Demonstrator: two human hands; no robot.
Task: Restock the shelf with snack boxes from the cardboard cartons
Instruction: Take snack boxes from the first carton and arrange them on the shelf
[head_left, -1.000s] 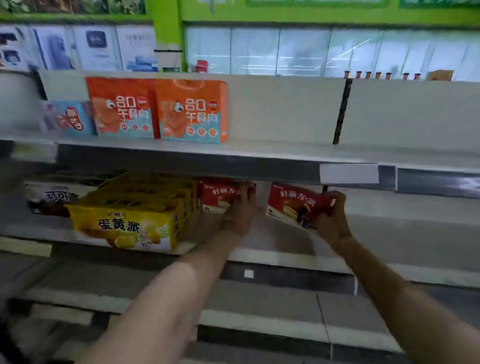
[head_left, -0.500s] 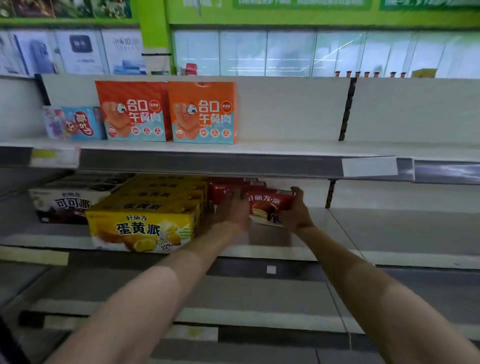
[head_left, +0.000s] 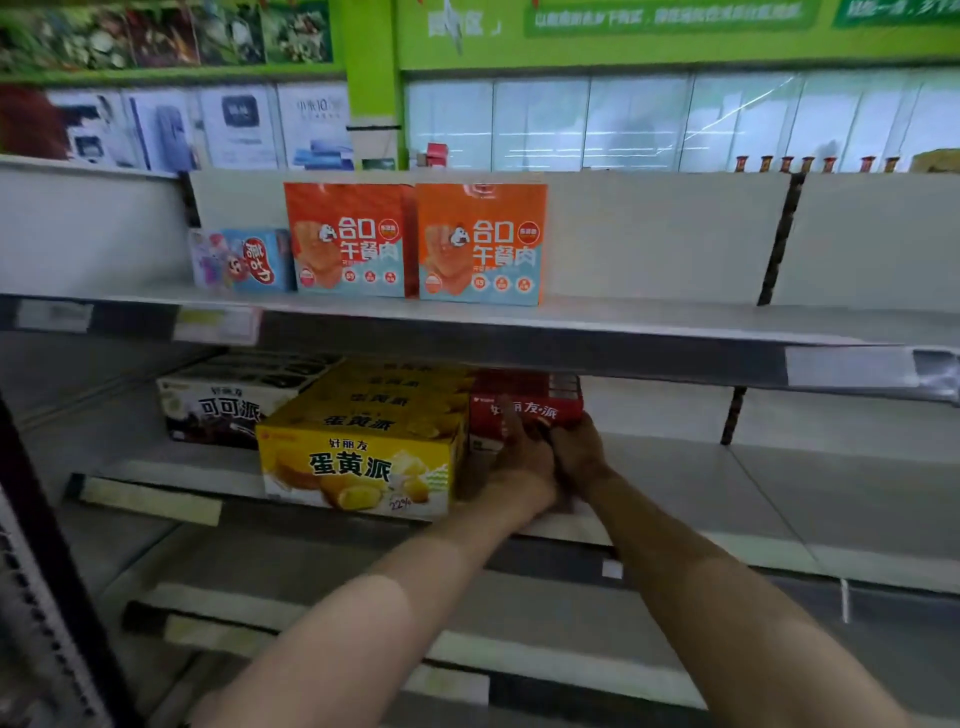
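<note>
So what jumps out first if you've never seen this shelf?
Two orange boxes stand side by side on the upper shelf. Below them, a big yellow box fronts the middle shelf, and right beside it both hands, left hand and right hand, meet on a red box.

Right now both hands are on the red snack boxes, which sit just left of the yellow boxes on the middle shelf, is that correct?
Not quite: the head view shows the red snack boxes just right of the yellow boxes. The left hand and right hand are indeed on them, on the middle shelf.
</note>
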